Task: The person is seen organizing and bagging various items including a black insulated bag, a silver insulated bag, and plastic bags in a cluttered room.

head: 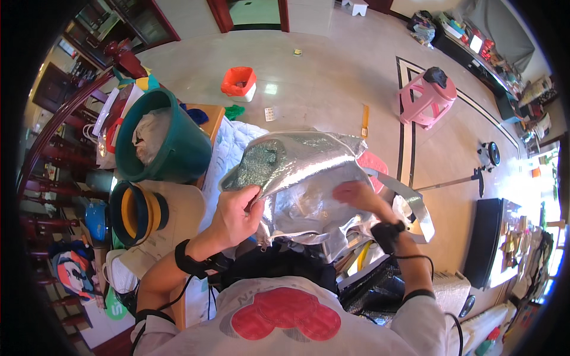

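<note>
A silver foil-lined insulated bag (311, 164) stands before me, its flap raised and its mouth facing me. My left hand (238, 209) pinches the edge of the flap at the bag's left side. Inside the mouth, crumpled clear plastic (303, 202) shows against the shiny lining. My right hand (356, 196) is over the right part of the opening, blurred, so its grip is hard to read. A silver strap (407, 191) loops out on the bag's right. The zipper pull (263, 248) hangs at the near left corner.
A green plastic bucket (169, 142) stands on the left beside a light blue quilted cloth (227, 153). Farther off are a bin with a red liner (239, 84) and a pink plastic stool (429, 98). A black foil-like sheet (369, 289) lies near my right forearm.
</note>
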`<state>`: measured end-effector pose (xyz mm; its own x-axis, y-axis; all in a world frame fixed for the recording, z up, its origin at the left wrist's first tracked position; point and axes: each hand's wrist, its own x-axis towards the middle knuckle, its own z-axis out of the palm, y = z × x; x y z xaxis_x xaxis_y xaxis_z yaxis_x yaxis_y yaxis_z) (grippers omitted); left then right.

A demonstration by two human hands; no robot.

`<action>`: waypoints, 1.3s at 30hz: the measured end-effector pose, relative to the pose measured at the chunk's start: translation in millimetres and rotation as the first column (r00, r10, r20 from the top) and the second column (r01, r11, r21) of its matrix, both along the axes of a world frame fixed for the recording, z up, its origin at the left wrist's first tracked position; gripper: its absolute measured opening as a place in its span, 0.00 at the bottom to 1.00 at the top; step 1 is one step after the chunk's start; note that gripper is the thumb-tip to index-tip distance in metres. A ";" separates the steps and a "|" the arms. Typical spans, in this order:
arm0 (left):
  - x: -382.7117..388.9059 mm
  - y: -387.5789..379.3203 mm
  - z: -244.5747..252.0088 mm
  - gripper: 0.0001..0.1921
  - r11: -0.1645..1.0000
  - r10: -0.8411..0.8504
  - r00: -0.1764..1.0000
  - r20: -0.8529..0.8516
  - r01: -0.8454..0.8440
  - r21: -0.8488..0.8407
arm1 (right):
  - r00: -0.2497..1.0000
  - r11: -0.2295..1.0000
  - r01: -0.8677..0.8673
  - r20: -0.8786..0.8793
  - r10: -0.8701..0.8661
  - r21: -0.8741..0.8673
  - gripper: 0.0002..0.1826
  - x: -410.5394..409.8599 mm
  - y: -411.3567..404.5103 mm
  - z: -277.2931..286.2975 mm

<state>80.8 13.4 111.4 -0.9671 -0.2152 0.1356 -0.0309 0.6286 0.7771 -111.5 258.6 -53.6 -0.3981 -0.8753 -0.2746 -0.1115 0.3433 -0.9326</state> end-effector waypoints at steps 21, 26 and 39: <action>-5.6 -49.0 -96.2 0.06 0.956 0.085 0.989 -0.119 -0.114 -0.270 | 0.740 0.813 0.537 0.339 -0.582 0.224 0.20 38.0 -13.5 -2.2; -27.0 -68.5 -108.4 0.07 0.933 0.165 0.979 -0.122 -0.195 -0.304 | 0.812 0.944 0.213 -0.491 -0.314 -0.251 0.14 28.0 86.7 -29.7; -41.9 -69.2 -28.3 0.07 0.932 0.172 0.943 -0.286 -0.249 -0.261 | 0.627 0.860 0.463 0.607 -0.488 0.213 0.30 51.3 94.5 -99.4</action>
